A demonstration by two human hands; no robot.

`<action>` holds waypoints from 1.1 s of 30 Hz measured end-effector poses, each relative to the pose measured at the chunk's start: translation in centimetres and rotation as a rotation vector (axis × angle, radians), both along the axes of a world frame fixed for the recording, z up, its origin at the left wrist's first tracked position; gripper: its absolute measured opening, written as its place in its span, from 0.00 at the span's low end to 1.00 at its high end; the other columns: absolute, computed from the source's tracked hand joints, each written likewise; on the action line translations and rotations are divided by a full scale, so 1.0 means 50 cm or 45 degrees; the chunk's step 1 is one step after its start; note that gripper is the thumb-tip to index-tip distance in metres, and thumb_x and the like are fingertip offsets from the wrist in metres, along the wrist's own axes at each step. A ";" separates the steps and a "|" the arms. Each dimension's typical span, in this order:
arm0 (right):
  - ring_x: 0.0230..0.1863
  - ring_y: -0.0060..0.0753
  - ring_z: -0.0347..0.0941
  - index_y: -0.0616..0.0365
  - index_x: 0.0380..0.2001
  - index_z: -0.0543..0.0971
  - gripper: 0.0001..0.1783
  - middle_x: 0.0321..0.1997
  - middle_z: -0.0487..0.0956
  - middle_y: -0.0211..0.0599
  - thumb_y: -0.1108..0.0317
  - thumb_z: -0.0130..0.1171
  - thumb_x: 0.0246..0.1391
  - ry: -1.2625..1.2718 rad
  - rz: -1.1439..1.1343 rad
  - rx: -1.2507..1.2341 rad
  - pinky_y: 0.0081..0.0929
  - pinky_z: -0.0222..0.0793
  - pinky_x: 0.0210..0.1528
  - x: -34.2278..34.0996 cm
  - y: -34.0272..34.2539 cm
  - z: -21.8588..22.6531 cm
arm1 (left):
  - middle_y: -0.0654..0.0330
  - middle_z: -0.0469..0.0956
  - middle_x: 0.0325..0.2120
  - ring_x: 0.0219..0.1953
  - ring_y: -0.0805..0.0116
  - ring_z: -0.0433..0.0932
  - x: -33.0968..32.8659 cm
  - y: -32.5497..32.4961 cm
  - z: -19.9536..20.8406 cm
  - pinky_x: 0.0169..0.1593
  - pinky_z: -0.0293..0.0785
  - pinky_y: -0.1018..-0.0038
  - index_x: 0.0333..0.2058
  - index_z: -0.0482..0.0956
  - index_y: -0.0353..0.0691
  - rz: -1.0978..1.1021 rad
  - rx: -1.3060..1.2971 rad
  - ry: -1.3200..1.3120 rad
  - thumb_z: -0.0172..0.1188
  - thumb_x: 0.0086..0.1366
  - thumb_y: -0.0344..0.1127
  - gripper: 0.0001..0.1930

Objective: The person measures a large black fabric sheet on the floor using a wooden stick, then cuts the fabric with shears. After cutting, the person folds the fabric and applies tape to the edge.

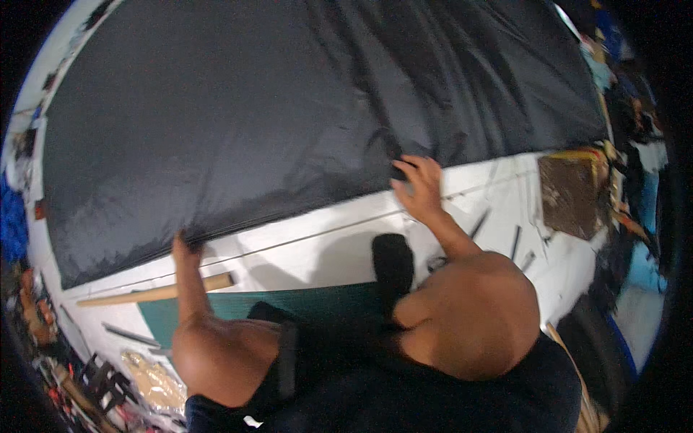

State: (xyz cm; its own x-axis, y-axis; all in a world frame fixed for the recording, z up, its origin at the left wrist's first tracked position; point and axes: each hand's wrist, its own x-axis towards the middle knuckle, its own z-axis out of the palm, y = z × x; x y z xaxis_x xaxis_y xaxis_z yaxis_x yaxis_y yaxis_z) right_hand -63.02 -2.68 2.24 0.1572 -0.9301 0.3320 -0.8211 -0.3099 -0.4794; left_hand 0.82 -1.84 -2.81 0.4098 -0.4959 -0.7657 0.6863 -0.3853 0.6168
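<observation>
A large sheet of black fabric [216, 108] spreads over the far part of the white surface, smooth on the left and creased on the right. At its near edge, toward the left, my left hand [186, 249] closes on the fabric, its fingertips partly hidden against the dark cloth. Farther right, my right hand [424, 189] has curled fingers and thumb around a bit of the same edge, where wrinkles run away from the grip. Both hands are bare, with the arms reaching forward and apart.
A tan cardboard tube [155, 290] lies by my left forearm, beside a green mat [325, 303]. Black-covered feet [393, 261] show below me. A brown block-shaped item [570, 193] sits at the right. Dark strips [130, 334] and mixed clutter line both sides.
</observation>
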 end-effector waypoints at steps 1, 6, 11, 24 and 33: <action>0.59 0.47 0.66 0.53 0.51 0.78 0.22 0.55 0.73 0.42 0.64 0.64 0.50 0.037 -0.079 0.045 0.49 0.54 0.65 -0.043 0.029 0.002 | 0.49 0.72 0.57 0.58 0.50 0.71 -0.080 -0.006 -0.023 0.59 0.70 0.56 0.58 0.70 0.37 -0.122 0.074 -0.141 0.54 0.67 0.43 0.25; 0.63 0.49 0.64 0.57 0.54 0.78 0.22 0.59 0.73 0.46 0.69 0.60 0.54 -0.052 -0.181 0.186 0.46 0.51 0.67 -0.057 0.072 -0.044 | 0.63 0.70 0.24 0.26 0.67 0.68 0.022 0.020 -0.009 0.26 0.66 0.67 0.32 0.76 0.43 -0.183 0.110 -0.234 0.59 0.64 0.44 0.11; 0.65 0.52 0.60 0.58 0.56 0.74 0.24 0.61 0.69 0.46 0.62 0.58 0.58 0.179 -0.156 0.145 0.53 0.46 0.69 -0.084 0.095 -0.044 | 0.58 0.78 0.33 0.31 0.63 0.76 -0.189 -0.033 0.032 0.31 0.74 0.64 0.35 0.79 0.39 0.225 0.184 -0.353 0.61 0.63 0.40 0.09; 0.73 0.49 0.52 0.54 0.66 0.66 0.30 0.71 0.61 0.45 0.59 0.53 0.63 0.556 0.029 0.379 0.55 0.36 0.75 -0.036 0.058 -0.014 | 0.61 0.76 0.31 0.29 0.68 0.75 -0.193 0.012 0.027 0.31 0.76 0.72 0.39 0.72 0.40 0.304 -0.230 0.026 0.61 0.65 0.37 0.10; 0.63 0.52 0.65 0.60 0.61 0.69 0.27 0.62 0.70 0.49 0.63 0.57 0.62 0.522 -0.148 0.299 0.52 0.54 0.67 -0.138 0.124 0.029 | 0.58 0.76 0.27 0.28 0.68 0.77 -0.116 0.083 0.121 0.32 0.77 0.72 0.44 0.74 0.34 -0.189 0.071 -0.311 0.64 0.64 0.48 0.22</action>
State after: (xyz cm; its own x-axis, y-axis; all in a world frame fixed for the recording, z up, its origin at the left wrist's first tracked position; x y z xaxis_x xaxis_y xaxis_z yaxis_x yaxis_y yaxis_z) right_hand -69.91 3.54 3.70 0.1214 -0.9917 0.0431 -0.9798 -0.1267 -0.1548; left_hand -5.00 2.32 3.26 0.5112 -0.5240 -0.6812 0.4538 -0.5086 0.7317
